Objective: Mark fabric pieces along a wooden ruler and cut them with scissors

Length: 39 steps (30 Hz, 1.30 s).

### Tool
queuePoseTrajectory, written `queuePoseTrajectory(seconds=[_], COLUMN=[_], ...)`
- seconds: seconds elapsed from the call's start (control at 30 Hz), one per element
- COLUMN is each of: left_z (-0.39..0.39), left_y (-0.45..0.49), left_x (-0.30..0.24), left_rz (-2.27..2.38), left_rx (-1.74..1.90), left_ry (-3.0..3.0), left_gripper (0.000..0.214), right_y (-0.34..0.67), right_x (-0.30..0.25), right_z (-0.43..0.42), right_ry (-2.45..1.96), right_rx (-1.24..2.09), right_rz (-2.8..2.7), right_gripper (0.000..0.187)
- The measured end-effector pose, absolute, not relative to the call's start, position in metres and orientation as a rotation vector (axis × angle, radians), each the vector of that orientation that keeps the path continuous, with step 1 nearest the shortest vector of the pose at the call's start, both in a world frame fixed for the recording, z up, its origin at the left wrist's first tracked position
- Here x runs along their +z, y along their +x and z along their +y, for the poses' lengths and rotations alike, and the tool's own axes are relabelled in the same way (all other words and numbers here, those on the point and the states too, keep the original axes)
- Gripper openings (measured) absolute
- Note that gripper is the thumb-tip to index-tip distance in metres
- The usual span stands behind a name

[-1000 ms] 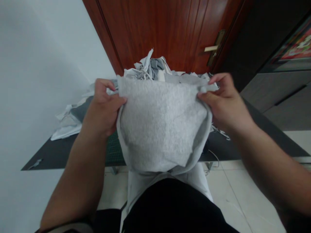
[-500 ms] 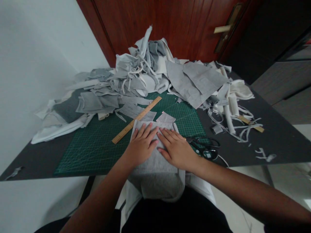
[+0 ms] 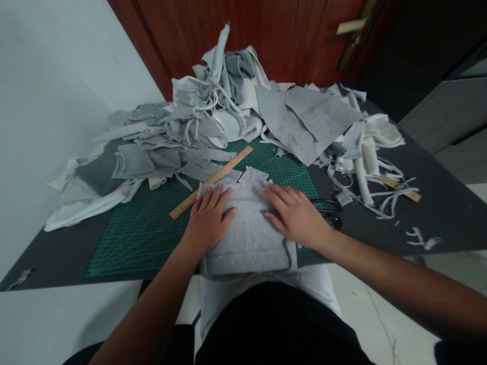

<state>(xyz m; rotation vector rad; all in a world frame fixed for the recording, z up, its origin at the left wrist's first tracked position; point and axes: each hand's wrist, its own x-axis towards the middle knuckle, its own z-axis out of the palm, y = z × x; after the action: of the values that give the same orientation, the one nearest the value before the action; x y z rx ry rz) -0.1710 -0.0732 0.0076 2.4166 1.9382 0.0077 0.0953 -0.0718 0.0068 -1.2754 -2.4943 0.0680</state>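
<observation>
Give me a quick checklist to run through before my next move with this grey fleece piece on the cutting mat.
1. Grey fleece piece lies flat on the cutting mat: ok, though its near edge reaches the table's front edge.
2. Left hand flat on the piece, fingers spread: ok.
3. Right hand flat on the piece's right side: ok.
4. Wooden ruler in sight, just beyond the left hand: ok.
5. Scissors shut: cannot tell, as the right hand hides most of them.
6. Mat free of loose scraps beyond the piece: not ok.
</observation>
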Motion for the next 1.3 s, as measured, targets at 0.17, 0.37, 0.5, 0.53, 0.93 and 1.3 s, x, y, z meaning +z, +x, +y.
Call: queuePoseTrajectory(seconds=[0.17, 0.37, 0.5, 0.53, 0.93, 1.3], left_z=[-0.065, -0.064, -0.079, -0.084, -0.069, 0.001], left_y=[-0.192, -0.198, -0.192, -0.19, -0.137, -0.157], left_x=[0.005, 0.006, 0.012, 0.015, 0.008, 0.004], left_rz=[1.936, 1.953, 1.993, 2.005, 1.893, 2.06], left_rx=[-0.007, -0.042, -0.094, -0.103, 0.03, 0.167], left_ry=[2.394, 2.338, 2.32, 2.319, 2.476, 2.427], left_gripper=[0.067, 0.069, 0.069, 0.069, 0.059, 0.061], right_y=[0.15, 0.188, 0.2, 0.199, 0.038, 0.039], right_x=[0.001, -0.006, -0.007, -0.005, 0.015, -0.005], right_z=[-0.083, -0.082, -0.076, -0.075, -0.055, 0.04], right_ry=[-1.493, -1.614, -1.807, -1.845, -1.174, -1.434], right_rx=[0.009, -0.119, -0.264, -0.292, 0.301, 0.216], right_rz=[-2.464, -2.435, -2.304, -2.264, -2.519, -2.469], right_gripper=[0.049, 0.042, 0.044, 0.045, 0.058, 0.074])
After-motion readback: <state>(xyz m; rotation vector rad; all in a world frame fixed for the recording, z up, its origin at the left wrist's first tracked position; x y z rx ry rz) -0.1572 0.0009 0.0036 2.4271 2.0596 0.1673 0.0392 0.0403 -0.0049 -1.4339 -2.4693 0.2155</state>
